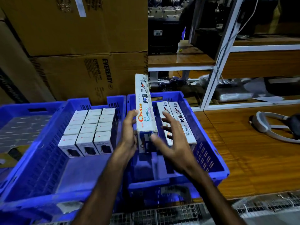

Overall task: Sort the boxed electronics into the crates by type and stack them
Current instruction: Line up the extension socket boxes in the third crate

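Note:
A long white "Choice Lumino" box is tilted up over the right blue crate, its far end raised above the crate's rim. My left hand grips its left side near the low end. My right hand is spread open beside that end, thumb touching the box's end face. Two matching long boxes lie flat side by side along the crate's right wall. The middle blue crate holds several small white boxes packed in rows at its far end.
A third blue crate at the left holds dark wrapped packs. Large brown cartons are stacked behind the crates. A white headset lies on the wooden table to the right. A white-framed shelf stands at the back right.

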Motion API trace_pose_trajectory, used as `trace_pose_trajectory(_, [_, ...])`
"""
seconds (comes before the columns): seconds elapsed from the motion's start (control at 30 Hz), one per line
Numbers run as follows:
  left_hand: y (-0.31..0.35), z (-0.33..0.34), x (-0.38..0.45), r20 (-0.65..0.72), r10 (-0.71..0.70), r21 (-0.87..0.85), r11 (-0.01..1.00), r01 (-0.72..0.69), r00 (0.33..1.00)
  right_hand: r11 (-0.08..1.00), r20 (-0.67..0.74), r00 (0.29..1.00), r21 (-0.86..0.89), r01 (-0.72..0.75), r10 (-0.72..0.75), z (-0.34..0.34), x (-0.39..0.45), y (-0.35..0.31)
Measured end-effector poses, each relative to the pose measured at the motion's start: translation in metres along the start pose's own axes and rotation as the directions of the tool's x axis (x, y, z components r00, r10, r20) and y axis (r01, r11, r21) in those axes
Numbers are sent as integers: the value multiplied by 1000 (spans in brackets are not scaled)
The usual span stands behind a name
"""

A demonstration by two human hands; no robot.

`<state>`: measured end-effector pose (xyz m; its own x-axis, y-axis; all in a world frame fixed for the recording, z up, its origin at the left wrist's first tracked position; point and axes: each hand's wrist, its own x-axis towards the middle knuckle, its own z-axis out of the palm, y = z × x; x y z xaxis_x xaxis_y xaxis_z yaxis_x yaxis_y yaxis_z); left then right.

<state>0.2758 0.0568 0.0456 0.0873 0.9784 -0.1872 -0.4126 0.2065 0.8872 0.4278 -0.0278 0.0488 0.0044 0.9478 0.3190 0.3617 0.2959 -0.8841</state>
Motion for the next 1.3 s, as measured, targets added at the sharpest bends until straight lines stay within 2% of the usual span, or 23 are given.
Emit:
trace_pose_trajectory(0.1, [-6,12,-7,14,-37,-88,995,39,999,965,-103,984,-236,115,-143,18,-12,-1])
trace_pose_trajectory(0.2, [-14,16,-5,-19,23,-87,996,-24,1000,928,-228,961,-367,63,-155,27,-12,0])
trace_pose_trajectory(0.3, [-24,15,3,-62,40,-52,998,-44,997,843,-210,965,-538,21,-157,29,-13,4])
trace_pose_trajectory(0.37, [-31,13,9,-92,35,0,999,-35,995,799,-187,977,-600,-31,-103,31,-10,6])
trace_pose_trajectory(0.47, [-35,12,17,-137,60,110,993,-45,989,760,-150,988,-636,-134,48,35,0,5])
trace_pose_trajectory(0.53, [-39,11,22,-127,78,206,977,-50,989,717,-103,978,-667,-203,182,36,13,6])
trace_pose_trajectory(0.6, [-42,10,28,-99,66,289,957,-34,993,664,-82,963,-709,-237,255,36,27,9])
trace_pose_trajectory(0.7, [-40,5,33,-60,18,319,948,2,998,635,-75,965,-739,-222,250,41,44,19])
trace_pose_trajectory(0.87, [-30,-10,41,-113,197,438,890,-129,974,554,-74,967,-807,-202,245,54,66,51])
trace_pose_trajectory(1.0, [-31,-21,44,-49,193,480,865,-147,980,511,-79,956,-831,-219,282,61,75,73])
trace_pose_trajectory(1.3, [-44,-31,47,-7,367,589,753,-293,930,459,-72,927,-853,-248,368,71,77,93])
